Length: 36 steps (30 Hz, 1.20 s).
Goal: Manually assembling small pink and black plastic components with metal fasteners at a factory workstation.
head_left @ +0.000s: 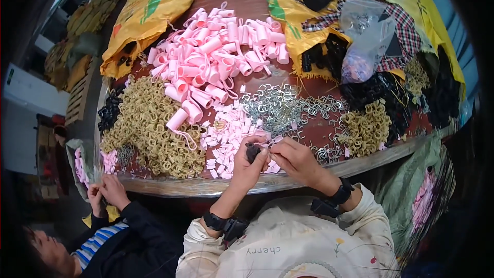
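Note:
Close together at the table's near edge, my hands meet over a heap of small pink plastic pieces (226, 149). My left hand (246, 167) is closed around a small black piece (252, 152), whose exact kind I cannot make out. The fingertips of my right hand (298, 160) are pinched together against the left fingers; anything between them is too small to tell. Just beyond the hands lies a pile of bent silver metal hooks (278, 105). Brass-coloured metal buckles (154, 123) form a big heap on the left, with a smaller buckle pile (366, 127) on the right.
Pink plastic tubes with straps (211, 46) are piled mid-table. Yellow woven sacks (149, 15) and a clear plastic bag (363, 46) stand behind, with black parts (375, 92) at right. A co-worker's hands (109, 193) work at the left corner. A green sack (411, 195) hangs at right.

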Available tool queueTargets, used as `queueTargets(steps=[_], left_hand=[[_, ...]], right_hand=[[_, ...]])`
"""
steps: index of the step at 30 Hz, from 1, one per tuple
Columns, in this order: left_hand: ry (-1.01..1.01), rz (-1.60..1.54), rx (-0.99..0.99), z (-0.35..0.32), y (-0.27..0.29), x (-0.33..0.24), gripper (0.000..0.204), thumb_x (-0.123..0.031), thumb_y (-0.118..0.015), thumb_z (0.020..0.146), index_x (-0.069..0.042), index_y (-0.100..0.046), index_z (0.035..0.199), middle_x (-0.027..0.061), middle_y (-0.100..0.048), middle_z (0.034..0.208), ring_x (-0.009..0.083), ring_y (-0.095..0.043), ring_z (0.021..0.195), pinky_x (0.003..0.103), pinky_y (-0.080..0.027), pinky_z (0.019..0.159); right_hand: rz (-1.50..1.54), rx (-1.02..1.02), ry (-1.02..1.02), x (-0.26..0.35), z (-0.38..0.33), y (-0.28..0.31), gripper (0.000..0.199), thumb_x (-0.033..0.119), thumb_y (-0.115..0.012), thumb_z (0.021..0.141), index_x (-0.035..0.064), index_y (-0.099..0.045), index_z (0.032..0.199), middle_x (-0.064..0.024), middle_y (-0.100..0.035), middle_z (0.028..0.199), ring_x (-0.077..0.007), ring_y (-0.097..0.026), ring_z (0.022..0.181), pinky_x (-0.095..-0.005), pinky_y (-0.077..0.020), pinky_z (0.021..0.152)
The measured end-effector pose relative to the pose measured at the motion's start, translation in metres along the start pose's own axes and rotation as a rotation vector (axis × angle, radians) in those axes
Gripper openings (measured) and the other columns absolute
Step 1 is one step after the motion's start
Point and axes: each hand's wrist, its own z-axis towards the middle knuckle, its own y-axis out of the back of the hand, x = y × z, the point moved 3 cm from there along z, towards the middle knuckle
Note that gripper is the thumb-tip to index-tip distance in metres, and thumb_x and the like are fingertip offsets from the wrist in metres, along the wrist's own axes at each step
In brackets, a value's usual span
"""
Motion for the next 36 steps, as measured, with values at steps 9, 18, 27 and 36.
queueTargets(steps=[9,18,27,36], left_hand=[[-0.059,0.193,-0.008,-0.004,0.005,0.000,0.021,-0.006,-0.050,0.082,-0.005,-0.041,0.101,-0.0001,-0.047,0.061,0.0043,-0.041,0.049,0.018,-0.034,0.044],[0.165,-0.433,0.145,-0.010,0.007,-0.001,0.025,-0.013,-0.048,0.083,-0.006,-0.040,0.105,0.0020,-0.051,0.074,0.0083,-0.048,0.057,0.018,-0.038,0.048],[0.369,-0.510,0.245,-0.029,0.023,0.009,0.033,-0.019,-0.044,0.086,-0.001,-0.040,0.113,0.0062,-0.055,0.092,0.0130,-0.056,0.080,0.023,-0.048,0.068],[0.397,-0.497,0.180,-0.039,0.030,0.015,0.035,-0.018,-0.043,0.087,0.002,-0.039,0.116,0.0064,-0.054,0.098,0.0123,-0.054,0.086,0.023,-0.047,0.072]], right_hand=[[-0.062,0.043,0.026,0.007,0.004,-0.005,0.008,0.001,-0.055,0.072,0.0007,-0.050,0.079,-0.0114,-0.049,0.070,-0.0247,-0.050,0.060,-0.0294,-0.0407,0.052],[0.328,0.166,-0.290,0.002,0.002,-0.005,0.006,0.004,-0.053,0.075,0.0006,-0.049,0.076,-0.0064,-0.045,0.067,-0.0135,-0.044,0.056,-0.0233,-0.0354,0.050],[-0.067,0.168,0.092,0.026,0.014,-0.004,0.009,0.001,-0.058,0.066,0.0037,-0.051,0.072,-0.0071,-0.047,0.085,-0.0194,-0.047,0.080,-0.0270,-0.0366,0.065],[-0.303,0.249,0.239,0.032,0.017,-0.021,0.010,0.006,-0.061,0.059,0.0058,-0.052,0.064,-0.0058,-0.048,0.096,-0.0248,-0.043,0.097,-0.0351,-0.0284,0.080]])
